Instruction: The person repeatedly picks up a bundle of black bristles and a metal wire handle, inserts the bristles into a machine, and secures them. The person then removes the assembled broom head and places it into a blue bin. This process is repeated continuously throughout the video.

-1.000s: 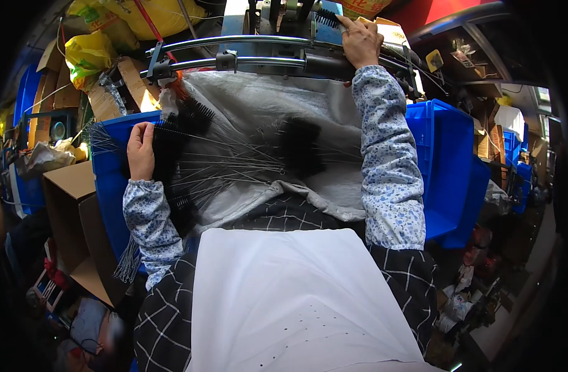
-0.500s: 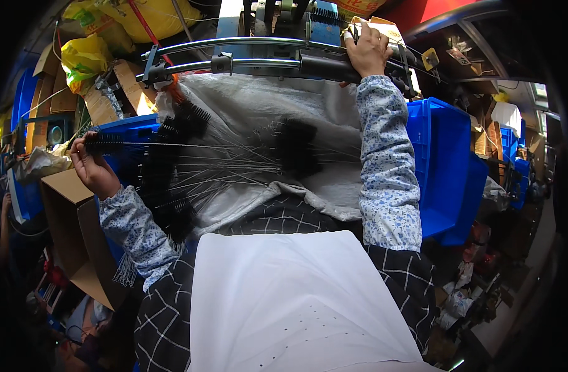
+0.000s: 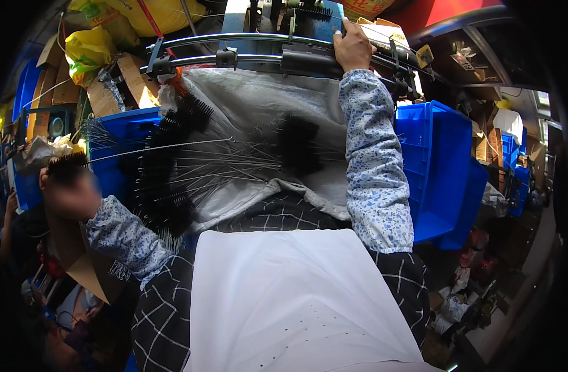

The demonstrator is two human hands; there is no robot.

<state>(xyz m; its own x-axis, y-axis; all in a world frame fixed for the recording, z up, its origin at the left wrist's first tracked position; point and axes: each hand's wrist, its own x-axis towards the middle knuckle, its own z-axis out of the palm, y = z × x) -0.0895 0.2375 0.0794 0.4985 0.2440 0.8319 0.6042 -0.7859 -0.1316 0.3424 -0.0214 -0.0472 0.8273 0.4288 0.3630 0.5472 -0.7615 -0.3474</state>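
Observation:
My left hand (image 3: pixel 74 193), partly blurred, is closed around the black bristle head of a wire brush (image 3: pixel 160 147) at the left. Its thin twisted stem points right across my lap. Up at the machine, my right hand (image 3: pixel 353 48) grips over a black tube (image 3: pixel 310 61) on the front rail. Close to its fingertips, another black-bristled brush (image 3: pixel 314 12) lies across the blue machine (image 3: pixel 242 12). A pile of wire brushes (image 3: pixel 163 167) rests on the whitish plastic sheet (image 3: pixel 265 87) over my lap, bristles to the left and stems fanning right. More black bristles (image 3: pixel 298 144) form a clump mid-sheet.
Two metal rails (image 3: pixel 197 61) cross in front of me. Blue crates (image 3: pixel 436 167) stand at my right, and a blue bin (image 3: pixel 119 121) is at my left. An open cardboard box (image 3: pixel 88 273) sits below my left hand. Yellow bags (image 3: pixel 88 53) lie at the far left.
My left hand has moved down and left with the brush, whose stem now tilts. My right hand has shifted left along the rail; the black tube and the brush at the machine moved left too.

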